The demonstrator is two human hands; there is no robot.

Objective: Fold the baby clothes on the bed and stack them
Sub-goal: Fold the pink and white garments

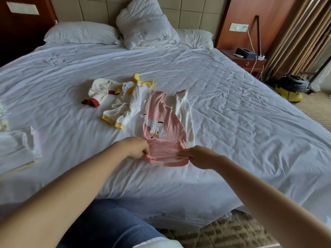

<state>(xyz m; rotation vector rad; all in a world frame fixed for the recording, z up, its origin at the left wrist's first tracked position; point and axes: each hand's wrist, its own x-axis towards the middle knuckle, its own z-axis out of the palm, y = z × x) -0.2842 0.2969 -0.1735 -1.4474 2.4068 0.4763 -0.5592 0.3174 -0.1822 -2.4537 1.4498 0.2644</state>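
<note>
The bed (232,104) is covered with a wrinkled white sheet. Near its middle the pink baby suit (161,119) is laid flat. Just to its left a yellow-trimmed garment (129,102) is crumpled, and further left a smaller red-trimmed one (98,90). The suit's near end is lifted, pinched at each corner by the left hand (138,147) and the right hand (198,156) — fingers curled on the cloth.

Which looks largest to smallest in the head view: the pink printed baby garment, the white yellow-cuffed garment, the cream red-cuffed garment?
1. pink printed baby garment, laid flat and nearest.
2. white yellow-cuffed garment, crumpled.
3. cream red-cuffed garment, crumpled too; true sizes unsure.
</note>
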